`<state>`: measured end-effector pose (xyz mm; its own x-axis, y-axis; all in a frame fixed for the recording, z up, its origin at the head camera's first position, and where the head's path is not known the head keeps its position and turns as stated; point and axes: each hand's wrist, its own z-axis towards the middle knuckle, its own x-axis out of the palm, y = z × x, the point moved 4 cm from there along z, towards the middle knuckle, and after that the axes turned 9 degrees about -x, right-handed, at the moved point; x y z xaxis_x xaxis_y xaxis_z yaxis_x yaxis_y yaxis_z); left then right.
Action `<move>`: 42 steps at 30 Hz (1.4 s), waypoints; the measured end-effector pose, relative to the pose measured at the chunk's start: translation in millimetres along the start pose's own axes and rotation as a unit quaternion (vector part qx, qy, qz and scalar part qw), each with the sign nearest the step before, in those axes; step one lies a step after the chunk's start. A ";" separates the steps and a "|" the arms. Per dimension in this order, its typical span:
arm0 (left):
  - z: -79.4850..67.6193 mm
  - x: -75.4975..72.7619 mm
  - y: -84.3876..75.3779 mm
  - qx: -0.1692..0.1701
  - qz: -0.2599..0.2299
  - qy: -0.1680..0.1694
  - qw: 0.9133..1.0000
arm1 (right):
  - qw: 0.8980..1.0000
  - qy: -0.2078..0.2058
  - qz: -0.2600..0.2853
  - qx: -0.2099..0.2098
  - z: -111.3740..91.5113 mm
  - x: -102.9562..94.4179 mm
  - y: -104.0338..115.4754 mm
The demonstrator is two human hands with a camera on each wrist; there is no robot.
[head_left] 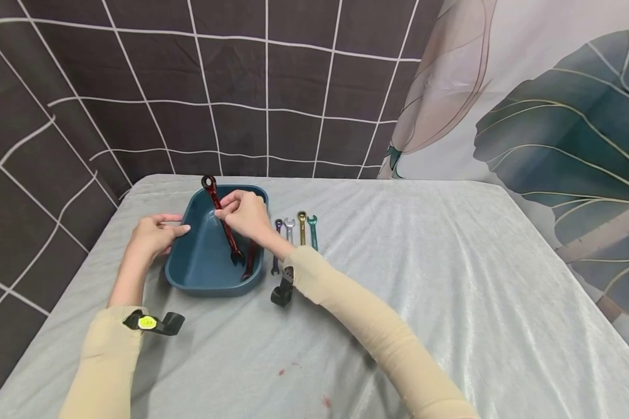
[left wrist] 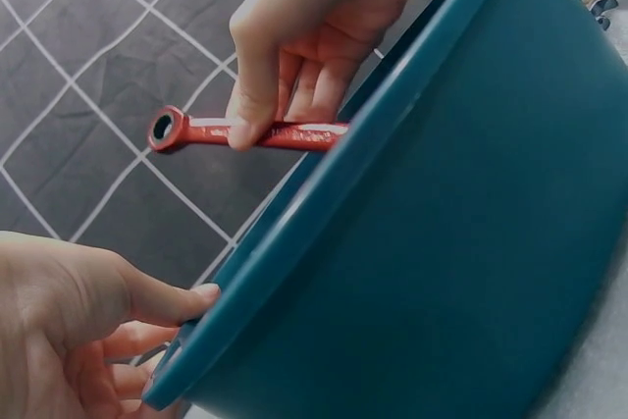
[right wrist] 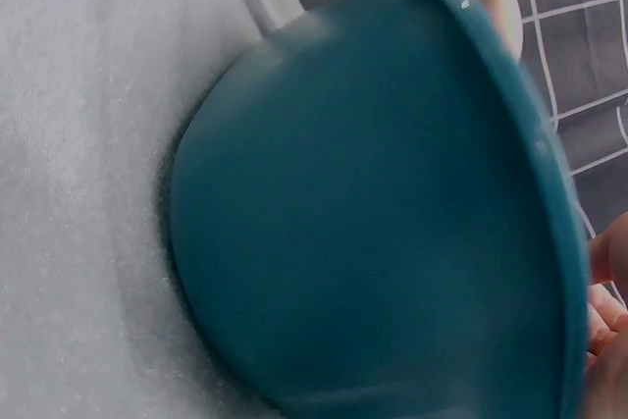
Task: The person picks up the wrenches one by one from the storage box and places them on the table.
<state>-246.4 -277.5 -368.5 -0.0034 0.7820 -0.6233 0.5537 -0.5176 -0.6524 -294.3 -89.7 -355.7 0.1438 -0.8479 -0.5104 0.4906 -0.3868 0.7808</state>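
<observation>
Between its thumb and fingers my right hand [head_left: 245, 215] pinches a red combination wrench [head_left: 224, 224] over the blue plastic basin [head_left: 199, 256]. The ring end points up and away, past the far rim; the open end hangs low inside the basin. A second dark red wrench [head_left: 250, 261] leans along the basin's right inner side. My left hand [head_left: 154, 237] grips the basin's left rim, thumb on top, as the left wrist view also shows. In the right wrist view the basin's outer wall [right wrist: 373, 203] hides both wrenches.
Just right of the basin, several wrenches lie side by side: a purple one [head_left: 276, 244], a silver one [head_left: 289, 227], a gold one [head_left: 302, 227] and a green one [head_left: 313, 230]. A light grey cloth [head_left: 424, 291] covers the table. Dark gridded fabric [head_left: 241, 81] hangs behind.
</observation>
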 end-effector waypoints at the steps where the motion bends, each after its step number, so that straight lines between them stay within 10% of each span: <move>1: 0.0 -0.2 0.0 0.001 0.000 0.000 1.000 | 1.000 0.000 0.002 0.001 -0.3 -1.1 0.9; 20: -0.6 -1.7 0.0 0.015 -0.004 0.006 1.000 | 0.968 -0.015 0.206 0.142 -6.3 -15.3 -12.4; 42: 4.4 -2.1 3.5 0.012 -0.019 0.022 1.000 | 0.943 0.013 0.263 0.204 -14.2 -33.3 -18.4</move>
<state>-248.1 -282.4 -371.4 0.0128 0.8154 -0.5787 0.5337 -0.4950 -0.6857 -295.9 -49.3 -358.2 0.2992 -0.9540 -0.0184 -0.0246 -0.0270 0.9993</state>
